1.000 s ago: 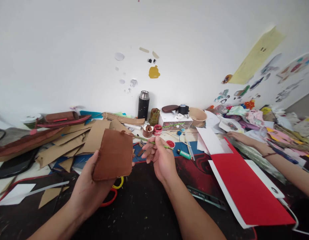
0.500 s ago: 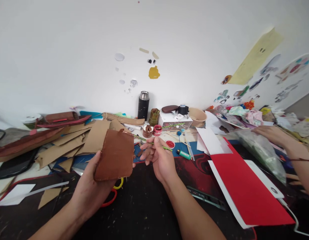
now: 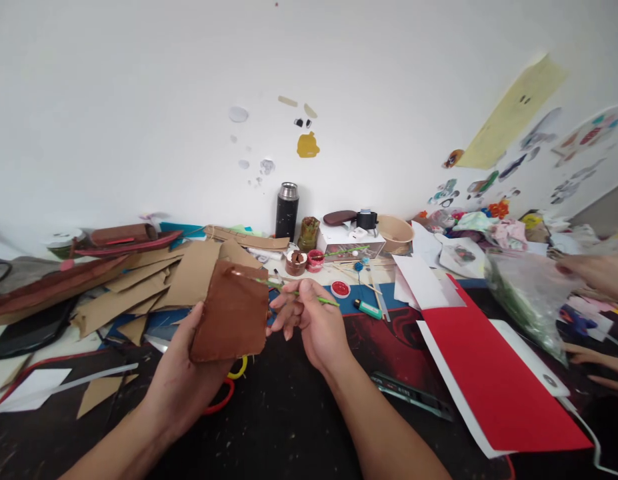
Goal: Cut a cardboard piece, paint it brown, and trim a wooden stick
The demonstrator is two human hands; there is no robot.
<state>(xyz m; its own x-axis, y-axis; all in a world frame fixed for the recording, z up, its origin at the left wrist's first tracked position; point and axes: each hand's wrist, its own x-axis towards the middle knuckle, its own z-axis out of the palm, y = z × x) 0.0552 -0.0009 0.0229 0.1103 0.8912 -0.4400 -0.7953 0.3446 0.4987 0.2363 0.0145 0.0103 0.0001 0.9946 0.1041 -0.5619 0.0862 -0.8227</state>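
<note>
My left hand [image 3: 181, 360] grips a square piece of cardboard [image 3: 231, 320] coated in brown paint, thumb along its left edge and fingers behind it. My right hand [image 3: 316, 323] pinches a thin green paintbrush [image 3: 281, 287]. The brush's tip rests against the upper part of the painted face, where the paint looks wet and shiny. Behind the hands stand an open pot of brown paint [image 3: 295, 264] and a pot of red paint [image 3: 315, 261]. Scissors with red and yellow handles [image 3: 221, 400] lie under the left hand, partly hidden.
Cardboard scraps [image 3: 139, 280] pile up at the left beside a brown cardboard boat [image 3: 53, 287]. A black flask [image 3: 287, 213] stands by the wall. Red paper [image 3: 503, 367], a utility knife [image 3: 413, 397] and a plastic bag [image 3: 526, 300] lie rightward. Another person's hand [image 3: 599, 270] is at far right.
The brush tip has moved from the cardboard's top right corner leftward and slightly down onto its face, my right hand shifting a little left. The other person's hand has drawn back rightward.
</note>
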